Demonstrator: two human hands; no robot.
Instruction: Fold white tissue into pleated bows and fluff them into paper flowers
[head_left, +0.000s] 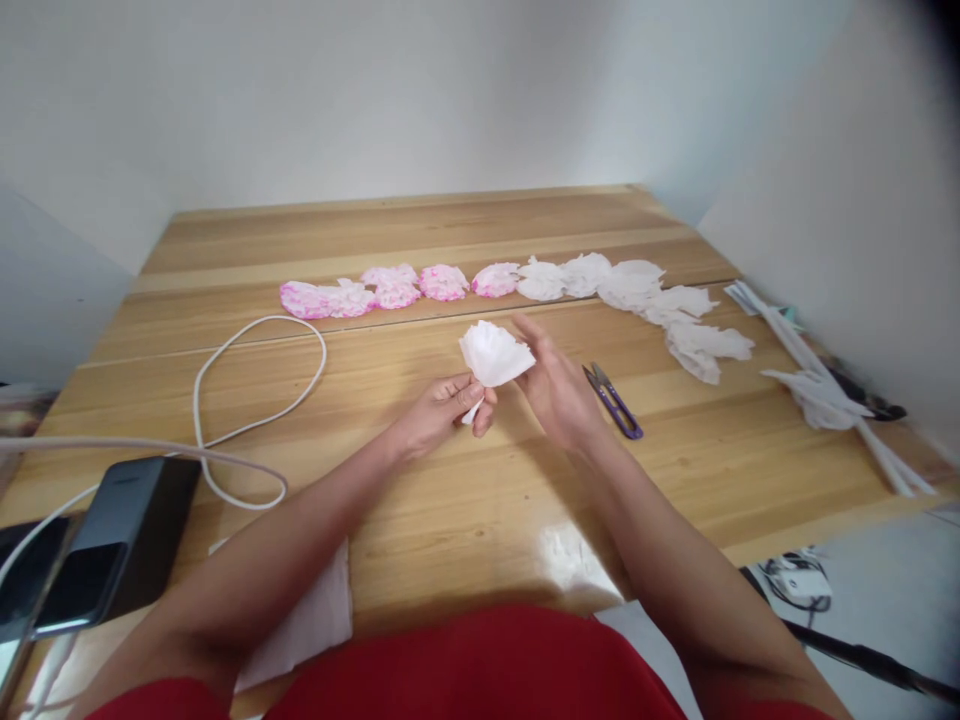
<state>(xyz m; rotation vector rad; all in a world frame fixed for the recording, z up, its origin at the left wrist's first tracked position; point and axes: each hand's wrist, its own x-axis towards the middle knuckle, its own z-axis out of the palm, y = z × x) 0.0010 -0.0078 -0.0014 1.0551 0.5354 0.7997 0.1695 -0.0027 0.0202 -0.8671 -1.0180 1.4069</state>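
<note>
A white tissue-paper flower [495, 355] is held up above the table in front of me. My left hand [450, 402] pinches its gathered base, and a short twisted tail of paper pokes out below the fingers. Beside the flower's right edge is my right hand [559, 390], fingers stretched out and apart; whether its fingertips touch the paper I cannot tell. Purple-handled thread snips [615, 402] lie on the table just right of that hand.
A row of pink-tinged paper flowers [390, 287] continues rightward into white paper flowers [630, 285]. White paper strips [817, 370] lie at the right edge. To the left are a looped white cable [199, 400] and a dark power bank [124, 540]. Folded white paper [315, 620] sits under my left forearm.
</note>
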